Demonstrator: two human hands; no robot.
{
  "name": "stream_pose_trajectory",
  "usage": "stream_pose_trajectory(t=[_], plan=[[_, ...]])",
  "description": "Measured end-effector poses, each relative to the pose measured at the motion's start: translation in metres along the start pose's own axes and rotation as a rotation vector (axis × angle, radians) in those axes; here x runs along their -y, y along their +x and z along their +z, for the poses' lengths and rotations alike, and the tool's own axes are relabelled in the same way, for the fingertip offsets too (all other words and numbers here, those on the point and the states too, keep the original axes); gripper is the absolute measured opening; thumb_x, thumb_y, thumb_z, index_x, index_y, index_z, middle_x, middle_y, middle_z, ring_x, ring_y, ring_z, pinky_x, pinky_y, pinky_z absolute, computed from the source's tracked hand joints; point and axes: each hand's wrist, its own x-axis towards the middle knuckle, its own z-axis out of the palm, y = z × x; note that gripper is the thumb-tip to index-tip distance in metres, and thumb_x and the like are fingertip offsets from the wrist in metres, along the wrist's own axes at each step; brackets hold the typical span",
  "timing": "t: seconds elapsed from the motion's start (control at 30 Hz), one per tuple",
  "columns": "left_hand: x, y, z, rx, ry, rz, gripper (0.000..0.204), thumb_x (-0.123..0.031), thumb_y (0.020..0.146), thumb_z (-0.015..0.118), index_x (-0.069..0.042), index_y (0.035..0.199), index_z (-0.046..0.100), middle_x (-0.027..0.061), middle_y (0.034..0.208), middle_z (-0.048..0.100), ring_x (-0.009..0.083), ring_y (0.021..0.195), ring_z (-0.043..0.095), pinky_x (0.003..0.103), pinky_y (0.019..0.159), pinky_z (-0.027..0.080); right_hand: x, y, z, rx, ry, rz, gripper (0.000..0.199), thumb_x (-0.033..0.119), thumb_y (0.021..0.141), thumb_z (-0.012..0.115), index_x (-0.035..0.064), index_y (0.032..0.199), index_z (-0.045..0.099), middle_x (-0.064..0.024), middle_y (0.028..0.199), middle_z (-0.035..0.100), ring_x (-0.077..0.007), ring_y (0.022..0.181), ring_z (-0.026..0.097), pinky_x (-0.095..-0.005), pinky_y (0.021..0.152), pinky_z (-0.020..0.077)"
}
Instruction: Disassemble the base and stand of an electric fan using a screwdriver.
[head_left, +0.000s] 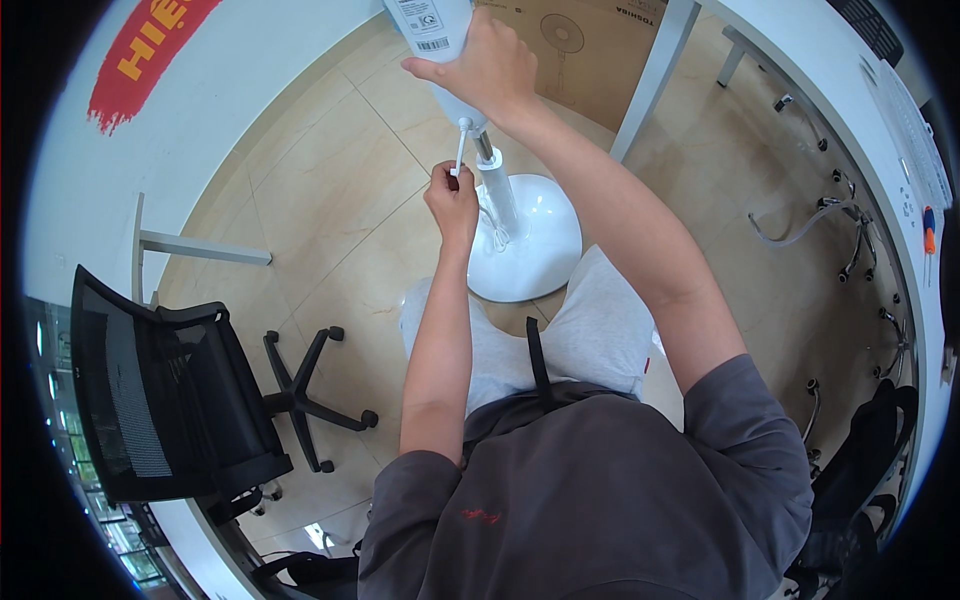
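Observation:
A white standing fan's pole [497, 195] rises from its round white base [528, 240] on the tiled floor in front of my knees. My right hand [487, 70] grips the white upper body [432, 28] of the fan, where it meets the pole. My left hand [453, 195] pinches a thin white screw-like knob [461, 145] that sticks out beside the pole's top joint. A white cord hangs along the pole toward the base.
A black mesh office chair [170, 400] stands to my left. A brown cardboard box [580, 50] lies beyond the fan. White table legs [650, 75] and a white desk edge [860, 110] curve at right, with more chair bases beneath it.

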Motion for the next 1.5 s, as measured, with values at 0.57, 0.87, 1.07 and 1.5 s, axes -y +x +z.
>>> stream_pose_trajectory(t=[0.57, 0.87, 1.07, 1.5], plan=[[0.009, 0.002, 0.004, 0.047, -0.550, -0.203, 0.021, -0.026, 0.100, 0.049, -0.005, 0.100, 0.043, 0.0061, 0.092, 0.054, 0.0155, 0.086, 0.056, 0.030, 0.074, 0.043, -0.011, 0.008, 0.017, -0.004, 0.303, -0.042, 0.077, 0.043, 0.060, 0.087, -0.0083, 0.105, 0.051, -0.0213, 0.090, 0.068, -0.0370, 0.084, 0.069, -0.0400, 0.074, 0.0560], [0.008, 0.034, 0.041, 0.223, -0.348, -0.168, 0.032, 0.002, 0.088, 0.069, -0.006, 0.096, 0.039, 0.0145, 0.107, 0.065, 0.0182, 0.097, 0.065, 0.026, 0.079, 0.052, -0.007, 0.018, 0.014, -0.058, 0.516, -0.087, 0.060, 0.026, 0.058, 0.088, -0.0041, 0.099, 0.057, -0.0193, 0.091, 0.072, -0.0287, 0.085, 0.072, -0.0384, 0.078, 0.0561], [0.038, 0.045, 0.051, 0.104, -0.367, -0.013, 0.027, -0.004, 0.084, 0.074, -0.002, 0.083, 0.047, 0.0128, 0.091, 0.068, 0.0128, 0.076, 0.058, 0.029, 0.070, 0.049, 0.035, 0.074, -0.056, -0.151, 0.529, -0.183, 0.059, 0.029, 0.058, 0.091, -0.0025, 0.098, 0.061, -0.0156, 0.092, 0.072, -0.0237, 0.084, 0.071, -0.0358, 0.075, 0.0563], [-0.060, -0.075, -0.006, 0.324, -0.111, 0.039, 0.028, -0.027, 0.097, 0.062, -0.003, 0.089, 0.049, 0.0138, 0.078, 0.067, 0.0242, 0.076, 0.068, 0.037, 0.066, 0.050, 0.137, 0.098, -0.229, -0.036, 0.557, 0.033, 0.062, 0.024, 0.065, 0.089, -0.0007, 0.113, 0.058, -0.0115, 0.100, 0.070, -0.0199, 0.088, 0.068, -0.0346, 0.079, 0.0550]])
